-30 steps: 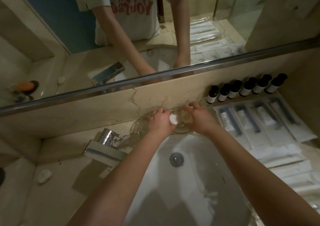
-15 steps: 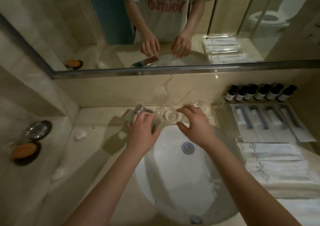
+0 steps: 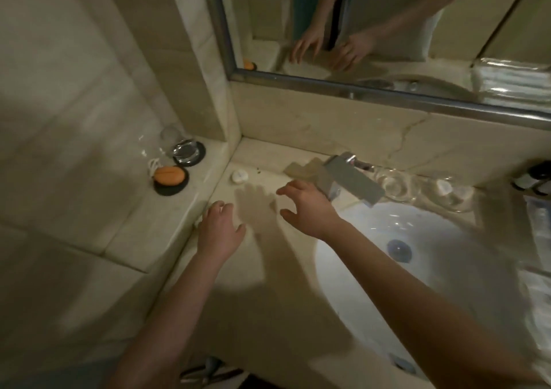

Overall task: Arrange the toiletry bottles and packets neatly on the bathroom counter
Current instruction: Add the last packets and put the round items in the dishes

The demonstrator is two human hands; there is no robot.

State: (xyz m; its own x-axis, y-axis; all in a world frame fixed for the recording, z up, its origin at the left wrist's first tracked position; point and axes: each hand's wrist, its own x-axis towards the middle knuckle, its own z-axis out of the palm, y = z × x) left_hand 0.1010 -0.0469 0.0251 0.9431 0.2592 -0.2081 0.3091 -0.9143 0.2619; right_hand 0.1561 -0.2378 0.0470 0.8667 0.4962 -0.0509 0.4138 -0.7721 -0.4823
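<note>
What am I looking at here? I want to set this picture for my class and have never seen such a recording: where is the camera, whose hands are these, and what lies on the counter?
The camera sits on a person's head, looking down at a bathroom counter. No machine here: the left hand and right hand are the person's own, both open and empty, reaching left of the sink. The mirror shows them again. Behind the tap stand clear glass dishes. A small white thing lies near the corner. On the side ledge sit an orange soap and a glass. Dark bottles show at the right edge.
</note>
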